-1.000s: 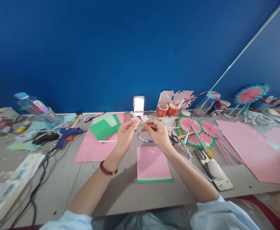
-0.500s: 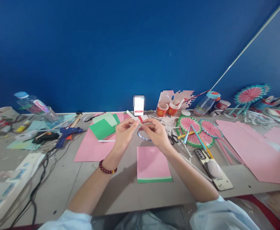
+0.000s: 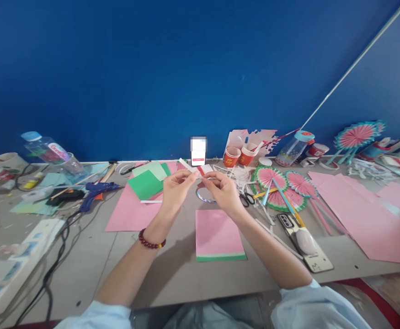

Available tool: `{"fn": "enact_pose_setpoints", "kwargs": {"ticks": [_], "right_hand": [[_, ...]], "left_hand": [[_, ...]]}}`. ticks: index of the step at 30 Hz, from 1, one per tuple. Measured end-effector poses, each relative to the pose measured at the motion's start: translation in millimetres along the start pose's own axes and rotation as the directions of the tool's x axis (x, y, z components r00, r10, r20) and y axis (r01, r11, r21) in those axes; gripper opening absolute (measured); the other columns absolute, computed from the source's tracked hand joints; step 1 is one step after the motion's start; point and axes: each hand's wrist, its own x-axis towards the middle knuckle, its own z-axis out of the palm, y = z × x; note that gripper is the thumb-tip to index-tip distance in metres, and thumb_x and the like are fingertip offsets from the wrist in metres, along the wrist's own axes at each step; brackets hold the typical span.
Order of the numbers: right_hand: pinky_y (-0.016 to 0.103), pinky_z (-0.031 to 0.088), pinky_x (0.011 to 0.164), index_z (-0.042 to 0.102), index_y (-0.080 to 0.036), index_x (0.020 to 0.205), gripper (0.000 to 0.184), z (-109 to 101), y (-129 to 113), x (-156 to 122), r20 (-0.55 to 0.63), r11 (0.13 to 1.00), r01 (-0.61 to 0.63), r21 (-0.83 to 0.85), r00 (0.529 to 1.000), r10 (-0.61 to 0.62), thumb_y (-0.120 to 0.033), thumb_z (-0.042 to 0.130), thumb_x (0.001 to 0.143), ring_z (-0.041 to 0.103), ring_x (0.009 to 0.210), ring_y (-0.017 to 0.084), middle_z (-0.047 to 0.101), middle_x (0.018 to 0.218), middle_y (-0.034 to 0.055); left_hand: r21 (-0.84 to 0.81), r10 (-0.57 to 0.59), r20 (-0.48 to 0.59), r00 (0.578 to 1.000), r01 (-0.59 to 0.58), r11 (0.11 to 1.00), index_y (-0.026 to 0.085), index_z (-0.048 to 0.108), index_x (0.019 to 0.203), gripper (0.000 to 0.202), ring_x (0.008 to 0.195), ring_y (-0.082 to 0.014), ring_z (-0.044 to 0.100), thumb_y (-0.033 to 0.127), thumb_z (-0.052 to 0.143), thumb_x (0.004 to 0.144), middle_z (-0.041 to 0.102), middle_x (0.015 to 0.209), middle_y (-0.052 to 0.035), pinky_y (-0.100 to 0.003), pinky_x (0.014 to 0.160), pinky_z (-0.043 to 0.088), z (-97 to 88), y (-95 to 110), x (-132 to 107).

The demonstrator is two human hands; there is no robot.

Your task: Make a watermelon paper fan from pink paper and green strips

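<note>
One narrow, flat white strip [image 3: 186,165], pinched in my left grip [image 3: 175,191]; to its right, my right grip [image 3: 226,191], fingertips together, contents unclear; possible fault: creasing, from uneven pulling.

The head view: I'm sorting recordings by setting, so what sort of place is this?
Probably a paper-craft work area: a worktable set against a blue wall, with pleated pink-and-green paper fans, a blue glue gun and sheets of green paper.
</note>
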Motion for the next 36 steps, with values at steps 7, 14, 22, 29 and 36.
{"fn": "enact_pose_setpoints", "kwargs": {"ticks": [7, 14, 22, 29, 36], "right_hand": [[0.021, 0.024, 0.036, 0.058, -0.02, 0.084, 0.034, 0.4, 2.7, -0.1, 0.004, 1.0, -0.002, -0.011, 1.0, 0.002, -0.053, 0.06, 0.078, 0.038, 0.038, 0.007, 0.072, 0.073, 0.0032], [0.021, 0.025, 0.035, 0.057, -0.021, 0.084, 0.032, -1.1, 7.4, 2.1, -0.006, 1.0, -0.007, 0.003, 1.0, 0.007, -0.052, 0.058, 0.08, 0.032, 0.035, 0.005, 0.072, 0.072, 0.002], [0.02, 0.026, 0.036, 0.056, -0.02, 0.085, 0.035, -1.2, 7.2, 4.3, 0.015, 0.999, -0.008, 0.05, 1.0, 0.008, -0.054, 0.058, 0.078, 0.041, 0.037, 0.007, 0.068, 0.065, 0.001], [0.021, 0.029, 0.04, 0.052, -0.023, 0.09, 0.031, 1.0, 4.4, 1.5, 0.029, 0.999, -0.012, 0.037, 1.0, 0.011, -0.05, 0.061, 0.078, 0.038, 0.039, 0.006, 0.071, 0.072, -0.0018], [0.021, 0.031, 0.045, 0.051, -0.022, 0.088, 0.028, 1.5, 2.7, -0.9, -0.017, 0.998, 0.047, -0.041, 0.999, -0.048, -0.046, 0.062, 0.079, 0.047, 0.049, 0.009, 0.072, 0.077, 0.0013]], "left_hand": [[0.006, 0.062, -0.001, 0.998, -0.062, 0.998, 0.019, 0.067, 0.058, 0.024, 0.059, -0.0119, 0.049, 0.039, 0.075, 0.068, 0.059, 0.062, -0.0004, -0.024, 0.054, 0.036, 1.1, 3.0, -0.3], [0.025, 0.03, 0.039, 0.999, -0.031, 0.999, 0.018, 0.07, 0.065, 0.026, 0.062, -0.0126, 0.052, 0.043, 0.07, 0.073, 0.064, 0.07, -0.0021, -0.024, 0.057, 0.04, 0.8, 0.8, -0.8], [0.003, 0.007, 0.17, 0.985, -0.007, 1.0, 0.018, 0.072, 0.069, 0.023, 0.069, -0.0154, 0.058, 0.04, 0.071, 0.073, 0.066, 0.071, -0.0032, -0.025, 0.062, 0.045, 4.4, -1.7, -3.1], [0.049, 0.117, 0.084, 0.99, -0.122, 0.991, 0.019, 0.07, 0.063, 0.021, 0.065, -0.0139, 0.057, 0.037, 0.069, 0.075, 0.065, 0.067, -0.0019, -0.025, 0.06, 0.042, 2.0, -2.3, -3.2], [0.069, 0.081, 0.055, 0.995, -0.085, 0.994, 0.018, 0.067, 0.063, 0.024, 0.06, -0.0129, 0.054, 0.039, 0.069, 0.074, 0.063, 0.064, -0.0014, -0.025, 0.057, 0.041, -1.6, -0.8, -0.3]]}}
